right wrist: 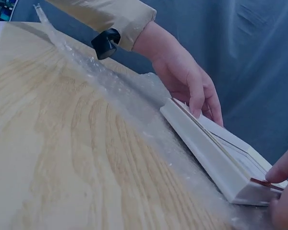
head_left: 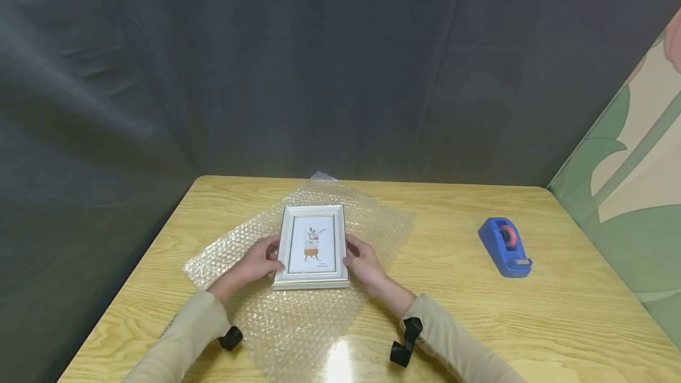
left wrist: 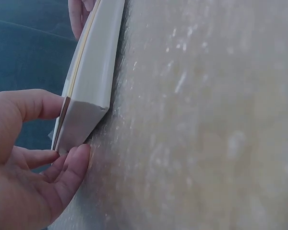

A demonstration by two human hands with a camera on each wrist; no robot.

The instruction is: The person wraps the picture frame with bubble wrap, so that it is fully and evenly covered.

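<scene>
A white picture frame (head_left: 313, 280) with a small print of a potted plant lies face up on a sheet of bubble wrap (head_left: 298, 324). My left hand (head_left: 258, 260) grips its left side, thumb on the front edge and fingers low along the side, as the left wrist view shows on the frame's corner (left wrist: 89, 86). On the opposite side my right hand (head_left: 364, 261) holds the right edge, thumb on top. In the right wrist view the frame's white side (right wrist: 201, 148) sits close above the bubble wrap (right wrist: 129, 105). The right fingers are partly hidden.
A blue tape dispenser (head_left: 502, 250) with a pink roll stands on the wooden table (head_left: 436, 312) to the right. A dark curtain (head_left: 330, 75) hangs behind the table, and a patterned cloth (head_left: 638, 194) borders its right side.
</scene>
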